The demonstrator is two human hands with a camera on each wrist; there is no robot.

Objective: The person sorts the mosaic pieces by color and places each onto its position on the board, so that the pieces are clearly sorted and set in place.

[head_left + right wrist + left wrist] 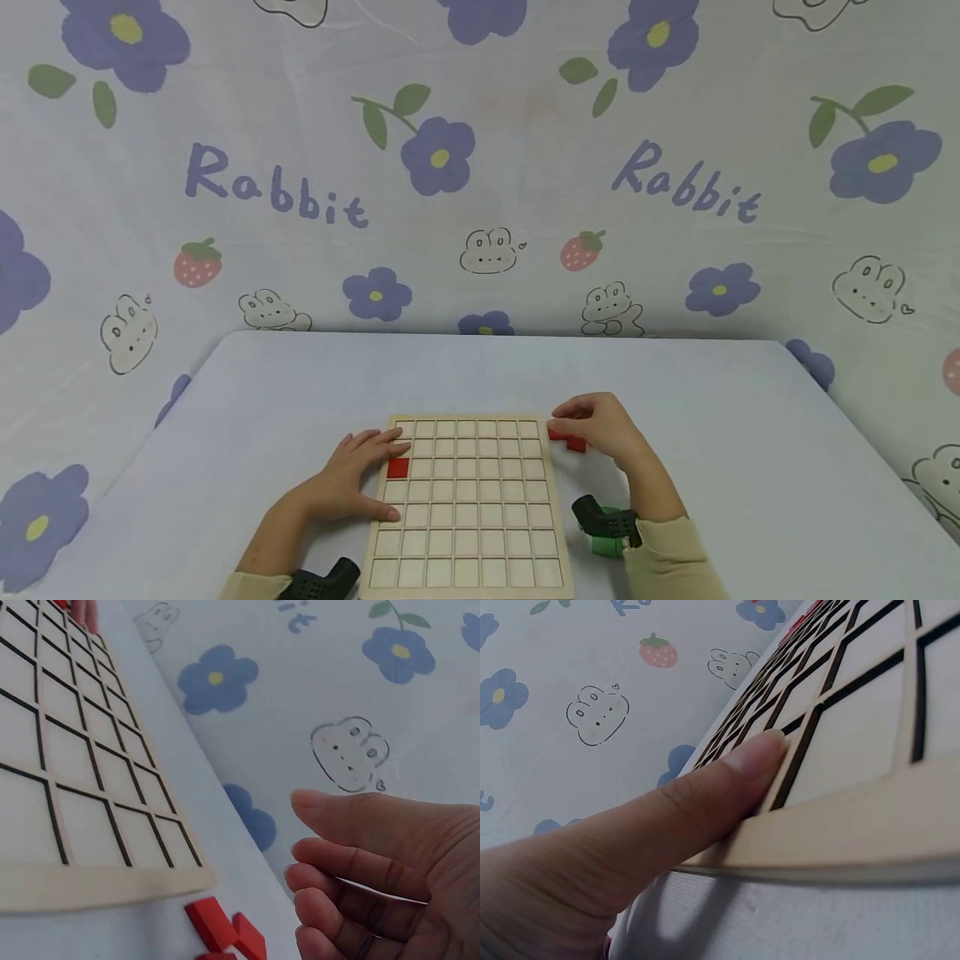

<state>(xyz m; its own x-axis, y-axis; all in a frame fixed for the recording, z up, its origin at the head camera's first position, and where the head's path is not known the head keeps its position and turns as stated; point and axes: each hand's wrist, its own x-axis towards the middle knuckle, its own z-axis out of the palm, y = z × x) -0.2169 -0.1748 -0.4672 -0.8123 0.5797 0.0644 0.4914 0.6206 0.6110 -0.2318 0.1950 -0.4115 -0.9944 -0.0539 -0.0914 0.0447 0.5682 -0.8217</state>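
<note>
A pale wooden grid board point(467, 592) lies on the white table. My left hand point(351, 479) rests with fingers spread on its left edge; in the left wrist view the thumb point(705, 799) presses the frame and a cell divider. Between the left thumb and fingers, a red square tile point(398, 468) sits in a left-column cell. Off the board's far right corner, my right hand point(603, 425) hovers by loose red tiles point(576, 445). In the right wrist view its fingers point(352, 859) are loosely bent and hold nothing, apart from the red tiles point(212, 924).
Green pieces point(607, 546) lie right of the board, partly hidden under the right wrist camera point(603, 518). Another black camera point(322, 581) is strapped to the left wrist. Behind the table point(300, 375) hangs a patterned cloth point(525, 167).
</note>
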